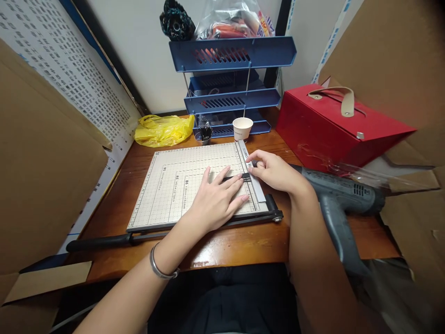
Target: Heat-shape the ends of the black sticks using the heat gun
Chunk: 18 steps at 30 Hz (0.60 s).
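Observation:
A paper cutter (pixel 167 185) with a printed cream grid lies on the desk, its black-handled blade arm (pixel 100 242) down along the near edge. My left hand (pixel 219 197) lies on the board with fingers spread, its fingertips pressing thin black strips (pixel 246 177) that run toward the metal ruler guide (pixel 251 171). Much of the strips' length is hidden beneath that hand. My right hand (pixel 273 171) rests at the guide, index finger and thumb bent and apart at its edge, with nothing visible between them. Its other fingers are curled under.
Behind the cutter stand a small cup of black pieces (pixel 206 133), a white paper cup (pixel 242 128) and blue tiered trays (pixel 232 53). A yellow plastic bag (pixel 165 131) lies back left. At right are a red box (pixel 340 125) and a grey heat gun (pixel 342 195).

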Motion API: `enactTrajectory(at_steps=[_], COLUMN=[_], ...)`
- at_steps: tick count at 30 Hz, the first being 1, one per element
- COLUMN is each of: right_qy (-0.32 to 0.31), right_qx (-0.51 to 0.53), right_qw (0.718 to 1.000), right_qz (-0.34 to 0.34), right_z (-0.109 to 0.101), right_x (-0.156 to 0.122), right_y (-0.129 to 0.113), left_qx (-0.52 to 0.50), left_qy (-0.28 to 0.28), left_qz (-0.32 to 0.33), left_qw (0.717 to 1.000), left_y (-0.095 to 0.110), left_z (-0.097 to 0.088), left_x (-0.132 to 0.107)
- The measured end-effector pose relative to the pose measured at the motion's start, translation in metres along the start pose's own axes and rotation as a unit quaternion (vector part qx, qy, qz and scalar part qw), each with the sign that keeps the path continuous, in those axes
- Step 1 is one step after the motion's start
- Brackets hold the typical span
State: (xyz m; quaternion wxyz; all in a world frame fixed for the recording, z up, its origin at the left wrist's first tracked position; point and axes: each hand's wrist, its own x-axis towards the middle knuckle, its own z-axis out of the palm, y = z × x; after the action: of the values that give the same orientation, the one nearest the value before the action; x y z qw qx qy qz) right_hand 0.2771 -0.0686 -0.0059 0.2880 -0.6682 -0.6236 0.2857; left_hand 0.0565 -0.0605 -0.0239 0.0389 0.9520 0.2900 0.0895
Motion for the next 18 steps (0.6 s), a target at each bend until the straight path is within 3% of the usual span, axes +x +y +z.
enactTrajectory(at_steps=[7,18], right_qy=[-0.053,-0.041], right_qx=[-0.007,-0.052], right_qw=[0.999,0.998], right_qz=[-0.011,-0.024], right_z=[-0.0014,-0.0028], right_x=[-0.0023,-0.0029], right_y=[-0.0009,-0.0017], left_qx=[0.000,-0.003], left_qy=[0.008,0.011], left_qz=[-0.004,-0.017], left_qw=[1.000,1.000], left_y=[-0.0010,-0.0001], left_z=[0.0018,-0.0018], left_x=[0.0002,0.0002])
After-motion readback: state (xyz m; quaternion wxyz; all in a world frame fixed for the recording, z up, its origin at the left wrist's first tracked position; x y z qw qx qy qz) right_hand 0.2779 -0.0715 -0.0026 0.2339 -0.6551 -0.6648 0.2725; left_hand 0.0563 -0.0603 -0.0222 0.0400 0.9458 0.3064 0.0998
